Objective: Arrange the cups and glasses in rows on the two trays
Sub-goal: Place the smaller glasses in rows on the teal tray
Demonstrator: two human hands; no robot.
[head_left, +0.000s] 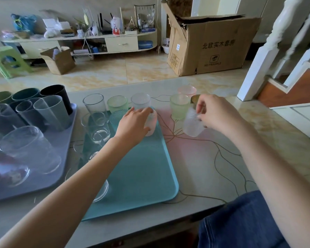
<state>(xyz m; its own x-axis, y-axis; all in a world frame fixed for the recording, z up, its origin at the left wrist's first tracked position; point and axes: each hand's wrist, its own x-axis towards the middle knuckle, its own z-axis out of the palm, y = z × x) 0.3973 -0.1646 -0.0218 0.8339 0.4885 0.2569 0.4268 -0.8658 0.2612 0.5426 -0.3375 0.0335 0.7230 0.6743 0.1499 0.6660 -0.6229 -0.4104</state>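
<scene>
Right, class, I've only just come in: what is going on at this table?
A person is sorting cups and glasses onto two trays. The left hand holds a pink cup at the far end of the teal tray, where several clear glasses and a green one already stand. The right hand pinches the rim of a frosted white cup above the table, beside the tray. The grey tray on the left already carries dark cups and clear glasses. A few cups still wait on the table.

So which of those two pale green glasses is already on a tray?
The left green glass, standing on the teal tray between two clear glasses. The other green glass stands on the bare table.
</scene>
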